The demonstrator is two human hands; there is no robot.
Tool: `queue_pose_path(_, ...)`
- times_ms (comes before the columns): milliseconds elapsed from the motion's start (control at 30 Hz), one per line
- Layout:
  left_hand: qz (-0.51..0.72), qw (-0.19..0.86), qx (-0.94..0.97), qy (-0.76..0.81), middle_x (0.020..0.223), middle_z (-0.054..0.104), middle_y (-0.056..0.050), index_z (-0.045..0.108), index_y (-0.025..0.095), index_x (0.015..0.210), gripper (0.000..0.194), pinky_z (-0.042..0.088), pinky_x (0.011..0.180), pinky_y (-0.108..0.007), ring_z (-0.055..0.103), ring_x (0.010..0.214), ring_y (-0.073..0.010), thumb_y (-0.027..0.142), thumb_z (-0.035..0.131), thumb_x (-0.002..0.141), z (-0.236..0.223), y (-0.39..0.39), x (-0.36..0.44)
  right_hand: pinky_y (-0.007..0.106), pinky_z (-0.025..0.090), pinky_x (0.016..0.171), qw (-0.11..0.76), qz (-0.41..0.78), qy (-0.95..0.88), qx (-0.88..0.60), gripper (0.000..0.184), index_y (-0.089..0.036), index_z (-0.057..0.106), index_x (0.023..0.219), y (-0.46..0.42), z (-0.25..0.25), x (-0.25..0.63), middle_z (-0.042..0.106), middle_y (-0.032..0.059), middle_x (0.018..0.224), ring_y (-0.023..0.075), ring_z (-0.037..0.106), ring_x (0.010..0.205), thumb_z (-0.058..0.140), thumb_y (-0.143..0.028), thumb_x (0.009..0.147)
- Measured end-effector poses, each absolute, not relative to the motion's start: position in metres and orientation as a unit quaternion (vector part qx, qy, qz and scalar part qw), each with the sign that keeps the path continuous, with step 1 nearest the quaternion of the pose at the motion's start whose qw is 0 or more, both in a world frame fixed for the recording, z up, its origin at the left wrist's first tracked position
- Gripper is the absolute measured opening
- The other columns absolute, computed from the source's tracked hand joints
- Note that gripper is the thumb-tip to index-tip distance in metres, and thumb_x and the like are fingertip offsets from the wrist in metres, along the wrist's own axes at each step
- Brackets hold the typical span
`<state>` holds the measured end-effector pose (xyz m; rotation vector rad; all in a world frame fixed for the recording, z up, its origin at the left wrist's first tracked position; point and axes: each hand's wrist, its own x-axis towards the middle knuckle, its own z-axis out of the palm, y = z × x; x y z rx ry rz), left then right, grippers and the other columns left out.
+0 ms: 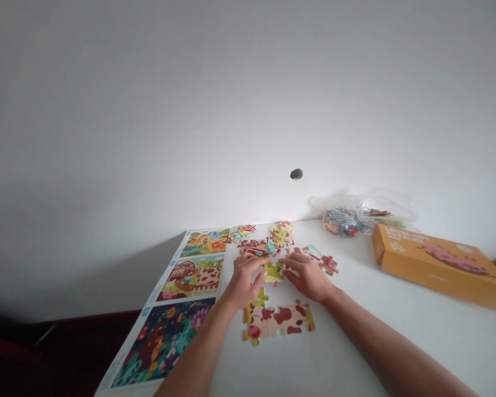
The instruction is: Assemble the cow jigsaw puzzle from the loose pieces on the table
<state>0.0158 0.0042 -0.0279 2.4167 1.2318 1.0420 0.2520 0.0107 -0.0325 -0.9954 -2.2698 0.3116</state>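
Both my hands are over the white table, at a small yellow-green puzzle piece [274, 271]. My left hand [247, 275] has its thumb and forefinger at the piece's left side. From the right, my right hand [308, 277] pinches at the same piece, its other fingers curled and partly hidden. Just below lies a joined strip of puzzle showing a spotted cow [279, 321], with a yellow-green piece [261, 298] at its upper left. Loose puzzle pieces [281, 234] are heaped beyond my fingers, and more pieces [329, 264] lie beside my right hand.
A picture sheet [222, 292] with several scenes lies along the table's left side. Clear plastic bags of pieces [345, 221] rest against the wall at the back right. An orange puzzle box [438, 264] stands on the right. The wall [248, 138] has a small hole [296, 174].
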Motion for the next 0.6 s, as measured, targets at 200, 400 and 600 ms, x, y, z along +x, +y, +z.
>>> queue_pose_path(200, 0.33, 0.12, 0.835, 0.423, 0.118, 0.067, -0.008, 0.062, 0.025, 0.129, 0.049, 0.039, 0.104, -0.047, 0.053, 0.114, -0.0294, 0.03, 0.069, 0.08, -0.0239, 0.0011, 0.0166, 0.035, 0.05, 0.083, 0.32, 0.121, -0.857, -0.385, 0.032, -0.023, 0.06, 0.128, 0.0109, -0.0332, 0.2526, 0.064, 0.0098, 0.102, 0.0223, 0.06, 0.096, 0.053, -0.024, 0.097)
queue_pose_path(400, 0.324, 0.113, 0.836, 0.429, 0.118, 0.067, -0.008, 0.062, 0.026, 0.129, 0.048, 0.038, 0.104, -0.047, 0.052, 0.114, -0.0293, 0.03, 0.069, 0.081, -0.0277, 0.0027, 0.0176, 0.036, 0.05, 0.086, 0.32, 0.124, -0.855, -0.388, 0.032, -0.023, 0.061, 0.126, 0.0102, -0.0333, 0.2528, 0.063, 0.0093, 0.104, 0.0227, 0.06, 0.098, 0.054, -0.022, 0.095)
queue_pose_path(600, 0.32, 0.121, 0.838, 0.425, 0.116, 0.067, -0.008, 0.062, 0.024, 0.126, 0.045, 0.037, 0.104, -0.047, 0.05, 0.115, -0.0293, 0.03, 0.067, 0.082, -0.0252, 0.001, 0.0153, 0.036, 0.05, 0.084, 0.32, 0.131, -0.858, -0.378, 0.028, -0.02, 0.064, 0.119, 0.009, -0.0308, 0.2527, 0.063, 0.0102, 0.101, 0.0228, 0.06, 0.095, 0.055, -0.023, 0.093)
